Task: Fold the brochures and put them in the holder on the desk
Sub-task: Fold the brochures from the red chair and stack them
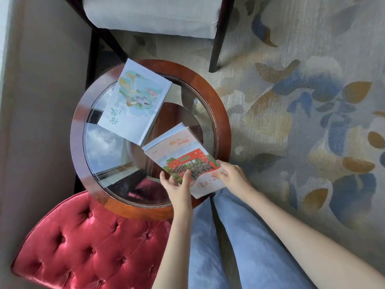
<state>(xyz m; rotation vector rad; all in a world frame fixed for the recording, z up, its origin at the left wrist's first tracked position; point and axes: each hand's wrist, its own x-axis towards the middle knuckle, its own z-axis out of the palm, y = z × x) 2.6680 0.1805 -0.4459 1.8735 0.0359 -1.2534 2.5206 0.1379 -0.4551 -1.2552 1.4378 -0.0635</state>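
On the glass table's [220, 113] near side, the left hand [177, 186] and right hand [231, 174] each pinch the near end of the red-gate brochure [183, 155], thumbs on its cover. The pale blue brochure [133, 105] lies flat behind it, untouched. No holder shows, so nothing seems filed yet.

far brochure [133, 103] on tbl [223, 130] rear-L, near brochure [183, 152] over tbl front-R edge, chair [150, 13] behind tbl, stool [83, 243] front-L

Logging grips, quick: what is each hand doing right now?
Left hand: grips the red brochure, thumb on top.
Right hand: pinches the same brochure's edge.
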